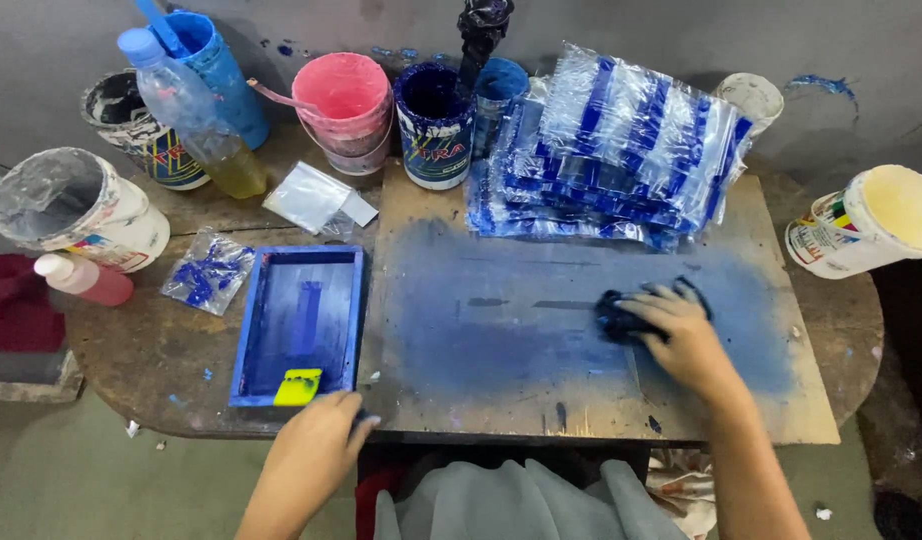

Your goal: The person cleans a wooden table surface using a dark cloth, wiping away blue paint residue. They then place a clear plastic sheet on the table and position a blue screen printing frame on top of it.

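Head view: rag (621, 322) half under right hand (681, 335)

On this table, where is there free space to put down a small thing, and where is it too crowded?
Free patch: the middle of the blue-stained board, between the blue screen frame and the right hand pressing a dark rag. Another: the bare tabletop left of the frame. The back edge is crowded with paint buckets and stacked plastic bags.

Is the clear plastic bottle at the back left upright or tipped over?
Tipped: the clear plastic bottle leans with its blue cap against the blue bucket, yellowish liquid pooled at its lower end.
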